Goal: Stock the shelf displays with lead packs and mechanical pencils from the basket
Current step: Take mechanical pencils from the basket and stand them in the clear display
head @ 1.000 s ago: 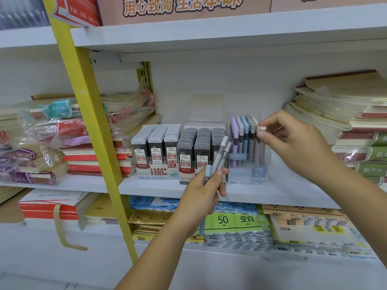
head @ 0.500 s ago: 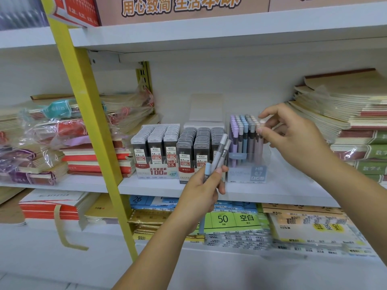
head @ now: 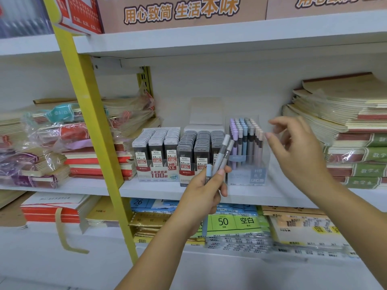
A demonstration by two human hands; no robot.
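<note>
Three mechanical pencils [head: 221,151] in my left hand [head: 204,192], fingers and thumb curled round them. Two grey ones stick up tilted to the right. One blue pencil [head: 208,172] stands nearly upright, and its lower end pokes out below the palm. I see this hand in front of the middle shelf [head: 146,190], just before the lead displays.

My right hand [head: 297,147] holds nothing. Its fingers are spread and loosely bent, motion-blurred. It is well apart from the left hand, just right of the clear pencil box [head: 249,174]. The fingertips are near the box's upper right side; I cannot tell if they touch.

The box stands on the middle shelf, packed with upright pencils in rows, with purple, blue, grey and pinkish caps. Its front label reads HB 0.7.

Just beside it on the left is a tray of 0.7 lead packs [head: 199,149], dark grey, in rows. Left of that is a tray of 0.5 lead packs [head: 156,149] with a red and white front.

Further out, stacks of kraft-cover notebooks [head: 345,122] lie right of the right hand. Plastic-wrapped notebook bundles [head: 62,132] lie left, past the yellow upright [head: 90,122].

On the lower shelf under the hands are flat paper packs [head: 234,222]; one green label reads 50. On the top shelf is a tan carton [head: 182,11] with orange print.
</note>
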